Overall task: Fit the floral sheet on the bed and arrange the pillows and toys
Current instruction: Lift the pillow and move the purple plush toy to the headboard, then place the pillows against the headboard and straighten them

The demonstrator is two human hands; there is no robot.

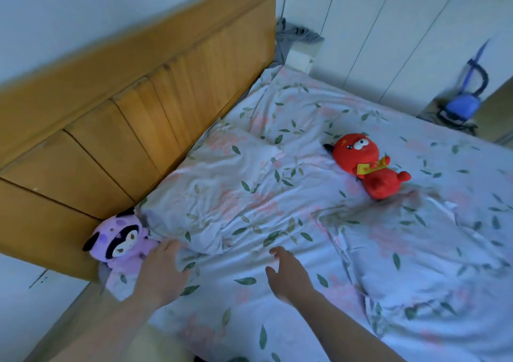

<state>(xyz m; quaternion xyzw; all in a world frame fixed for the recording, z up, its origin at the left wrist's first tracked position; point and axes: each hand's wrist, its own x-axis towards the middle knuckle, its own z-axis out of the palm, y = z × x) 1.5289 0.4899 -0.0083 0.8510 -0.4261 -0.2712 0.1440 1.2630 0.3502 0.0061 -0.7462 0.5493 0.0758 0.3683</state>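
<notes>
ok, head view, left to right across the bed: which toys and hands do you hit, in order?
purple plush toy → left hand → right hand → red plush toy. The purple one sits by the headboard; the red one lies farther out on the floral sheet.

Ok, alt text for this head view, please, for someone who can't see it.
Two bare hands reach over a bed in a white floral sheet: the left hand beside a purple plush toy at the wooden headboard, the right hand open above the sheet. A red plush toy lies further across.
</notes>
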